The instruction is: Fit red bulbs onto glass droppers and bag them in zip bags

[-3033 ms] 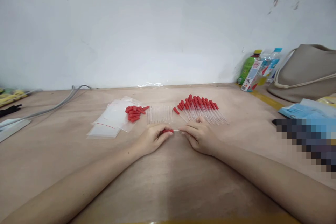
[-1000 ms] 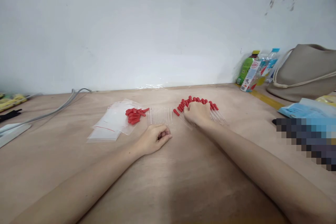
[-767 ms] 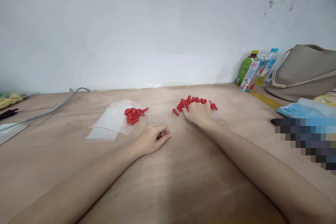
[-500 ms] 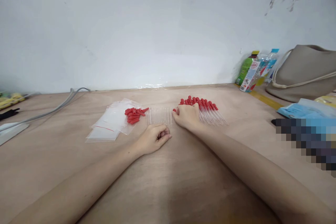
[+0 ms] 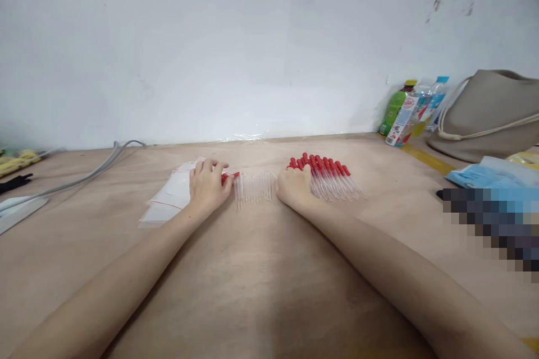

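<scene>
My left hand (image 5: pixel 208 185) lies over the small pile of loose red rubber caps (image 5: pixel 231 176), its fingers curled down and its thumb pinched against a cap at the pile's right edge. To its right lies a row of clear tubes (image 5: pixel 255 186). My right hand (image 5: pixel 293 186) rests at the right end of that row with its fingers curled under; what they hold is hidden. Just right of it lies a pile of finished droppers (image 5: pixel 330 176), clear tubes with red caps on.
Clear zip bags (image 5: pixel 166 203) are stacked left of the caps. A grey cable (image 5: pixel 84 175) runs along the far left. Drink bottles (image 5: pixel 406 109), a beige bag (image 5: pixel 492 115) and a blue packet (image 5: pixel 492 175) stand at the right, by the white wall.
My left hand has moved from the table in front of the tubes up and left onto the red caps. My right hand slid left off the dropper pile to the tubes' right end.
</scene>
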A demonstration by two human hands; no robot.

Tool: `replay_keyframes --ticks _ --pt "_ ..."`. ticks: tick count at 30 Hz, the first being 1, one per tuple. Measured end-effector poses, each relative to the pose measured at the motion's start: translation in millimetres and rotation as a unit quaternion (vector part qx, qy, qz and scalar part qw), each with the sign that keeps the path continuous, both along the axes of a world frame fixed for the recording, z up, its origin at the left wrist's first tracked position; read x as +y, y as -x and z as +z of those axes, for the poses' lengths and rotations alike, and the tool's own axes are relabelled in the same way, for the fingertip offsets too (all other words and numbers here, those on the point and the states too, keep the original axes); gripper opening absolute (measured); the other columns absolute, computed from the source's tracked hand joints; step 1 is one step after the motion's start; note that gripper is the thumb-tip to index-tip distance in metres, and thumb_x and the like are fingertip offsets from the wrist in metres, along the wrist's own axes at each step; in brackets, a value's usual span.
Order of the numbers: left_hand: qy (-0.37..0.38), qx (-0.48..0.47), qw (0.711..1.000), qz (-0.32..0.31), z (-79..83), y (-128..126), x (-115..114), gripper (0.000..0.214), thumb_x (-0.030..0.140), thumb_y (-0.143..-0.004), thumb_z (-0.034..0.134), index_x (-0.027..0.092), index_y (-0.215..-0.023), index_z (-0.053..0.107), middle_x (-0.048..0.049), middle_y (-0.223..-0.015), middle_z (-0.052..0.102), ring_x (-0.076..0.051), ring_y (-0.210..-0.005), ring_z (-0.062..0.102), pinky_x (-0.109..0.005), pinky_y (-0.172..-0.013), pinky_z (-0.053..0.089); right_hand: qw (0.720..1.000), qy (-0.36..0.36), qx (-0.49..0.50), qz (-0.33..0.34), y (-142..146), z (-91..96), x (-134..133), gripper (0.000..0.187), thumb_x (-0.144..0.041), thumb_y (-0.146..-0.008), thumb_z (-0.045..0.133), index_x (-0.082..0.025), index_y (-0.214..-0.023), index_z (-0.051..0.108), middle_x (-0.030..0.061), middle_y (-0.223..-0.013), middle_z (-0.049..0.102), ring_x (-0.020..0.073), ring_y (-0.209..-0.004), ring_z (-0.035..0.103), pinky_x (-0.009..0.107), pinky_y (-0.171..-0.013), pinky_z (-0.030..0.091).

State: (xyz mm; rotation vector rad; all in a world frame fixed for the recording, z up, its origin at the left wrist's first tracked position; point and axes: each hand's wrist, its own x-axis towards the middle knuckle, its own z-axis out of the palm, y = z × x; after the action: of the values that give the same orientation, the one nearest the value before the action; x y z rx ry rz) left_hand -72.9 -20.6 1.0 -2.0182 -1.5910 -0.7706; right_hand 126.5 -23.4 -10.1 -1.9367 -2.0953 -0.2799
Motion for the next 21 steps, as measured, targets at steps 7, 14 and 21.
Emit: replay_keyframes --ticks 7,14,21 --pt "0.047 0.04 0.998 -0.002 -7.8 14.8 12.7 0.021 0.03 -0.078 0.048 0.023 -0.079 0.068 -0.0068 -0.098 0.062 -0.028 -0.095 0.047 -0.043 -0.078 0.029 1.0 -0.023 -0.001 0.003 4.3 -7.1 -1.0 0.025 -0.018 -0.08 0.041 -0.005 -0.086 0.061 0.0185 -0.084 0.063 0.0244 -0.078 0.055 0.039 -0.078 0.021" --pt "0.016 0.004 1.0 -0.026 -12.7 17.1 15.6 0.02 0.03 -0.08 0.048 0.022 -0.077 0.066 -0.0055 -0.086 0.065 -0.026 -0.086 0.052 -0.042 -0.077 0.029 0.992 -0.113 0.037 0.035 -11.0 -13.1 -20.6 0.032 -0.027 -0.089 0.029 -0.009 -0.091 0.056 0.0142 -0.086 0.061 0.024 -0.081 0.051 0.036 -0.074 0.021" --pt "-0.045 -0.103 0.987 -0.111 -8.0 4.7 6.3 0.018 0.026 -0.086 0.039 0.017 -0.091 0.053 -0.0084 -0.097 0.06 -0.021 -0.091 0.055 -0.036 -0.082 0.038 0.962 -0.143 0.14 0.187 -49.3 -24.1 -42.9 0.026 -0.025 -0.09 0.033 -0.013 -0.099 0.055 0.0088 -0.091 0.063 0.0185 -0.083 0.053 0.031 -0.075 0.03"
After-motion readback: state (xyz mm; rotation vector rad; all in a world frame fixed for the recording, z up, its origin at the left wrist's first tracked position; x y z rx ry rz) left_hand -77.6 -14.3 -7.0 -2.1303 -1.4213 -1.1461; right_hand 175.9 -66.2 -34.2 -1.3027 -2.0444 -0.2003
